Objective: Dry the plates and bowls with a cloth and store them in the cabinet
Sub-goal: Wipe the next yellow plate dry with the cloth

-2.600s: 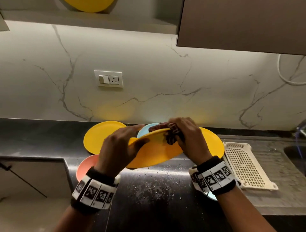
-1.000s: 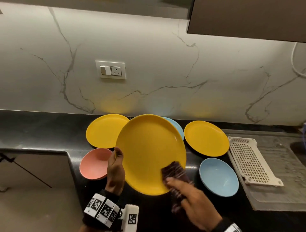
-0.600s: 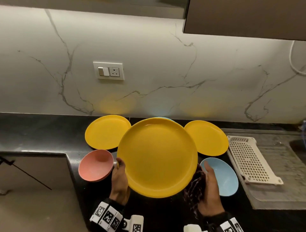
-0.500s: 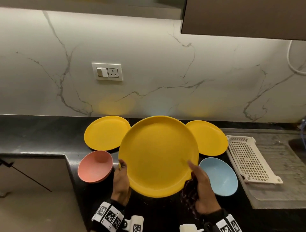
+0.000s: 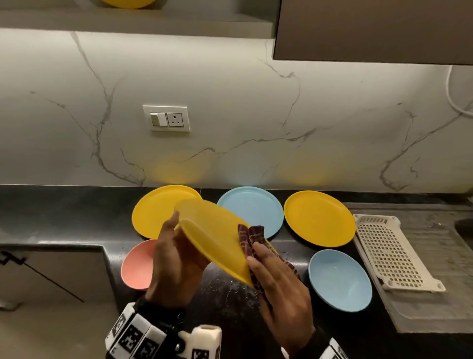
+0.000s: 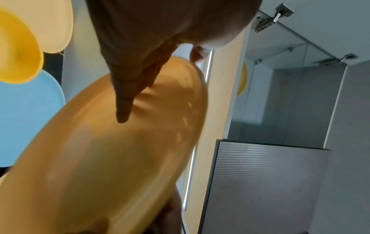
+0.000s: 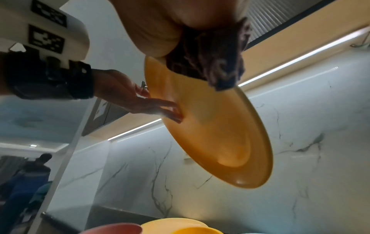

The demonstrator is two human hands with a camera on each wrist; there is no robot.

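I hold a large yellow plate (image 5: 212,230) tilted above the black counter, its left edge high. My left hand (image 5: 174,256) grips its left rim, the thumb over the edge and the fingers (image 6: 128,101) flat on the underside (image 7: 220,134). My right hand (image 5: 276,281) pinches a dark red checked cloth (image 5: 252,238) folded over the plate's lower right rim. In the right wrist view the cloth (image 7: 210,60) bunches against the rim under that hand.
On the counter lie a yellow plate (image 5: 156,210), a blue plate (image 5: 256,207), another yellow plate (image 5: 320,217), a pink bowl (image 5: 137,264) and a blue bowl (image 5: 340,279). A white perforated rack (image 5: 394,253) stands right. A shelf above holds a yellow plate (image 5: 128,3).
The plate faced me upright; now it is tipped with its underside showing. My right hand has wrapped the cloth over the lower right rim. The blue plate behind is uncovered.
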